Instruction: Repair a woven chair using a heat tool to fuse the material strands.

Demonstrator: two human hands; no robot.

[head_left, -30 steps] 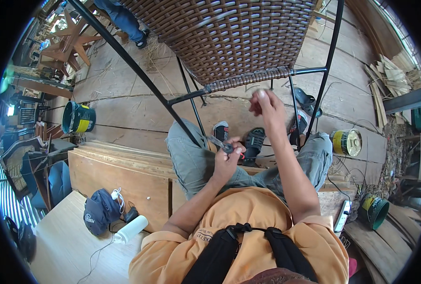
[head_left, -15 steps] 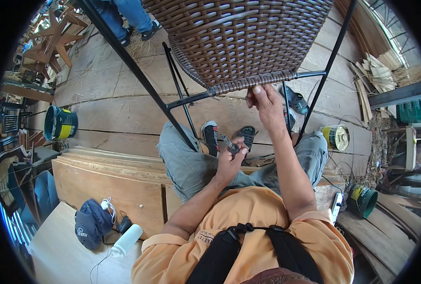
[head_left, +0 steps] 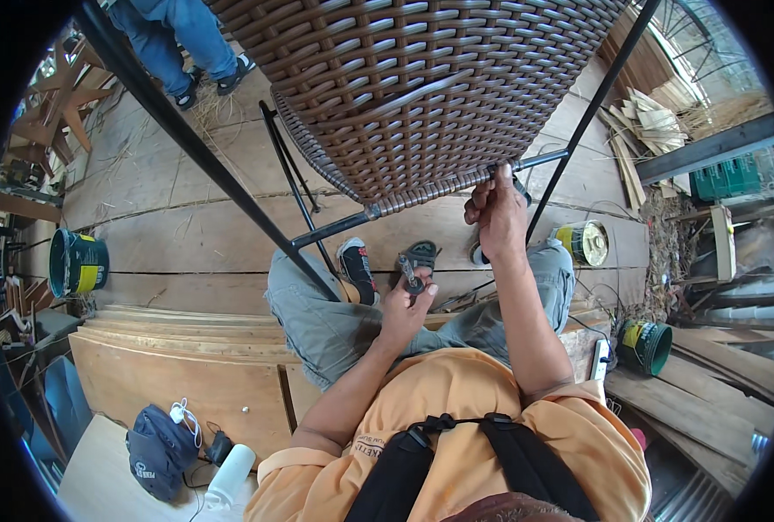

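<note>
A tool (head_left: 411, 277) is held by the left grip (head_left: 407, 311), whose fingers are closed around its dark handle; its shaft is pointed upward, apart from the chair (head_left: 422, 96). The right grip (head_left: 501, 217) is raised to the right end of the chair's brown-wrapped rail (head_left: 430, 190), which is touched by its fingertips; the other fingers are curled, and whether the rail is pinched cannot be told.

The chair is placed above both grips, its woven brown surface carried by a black frame (head_left: 191, 152) whose bars are slanted down on either side of them. Just beyond the tool a dark sandal (head_left: 422, 252) is seen, with a black shoe (head_left: 357, 268) to its left.

Farther left of the left grip, a green bucket (head_left: 79, 263) is stood on the floor (head_left: 195, 209). To the right of the right grip, a yellow-labelled can (head_left: 584, 243) is seen. Lower left of the left grip, a blue cap (head_left: 156, 457) and a white bottle (head_left: 231, 475) are laid on a pale worktop (head_left: 95, 465). Far upper left, another person's legs (head_left: 178, 39) are seen, clad in blue.
</note>
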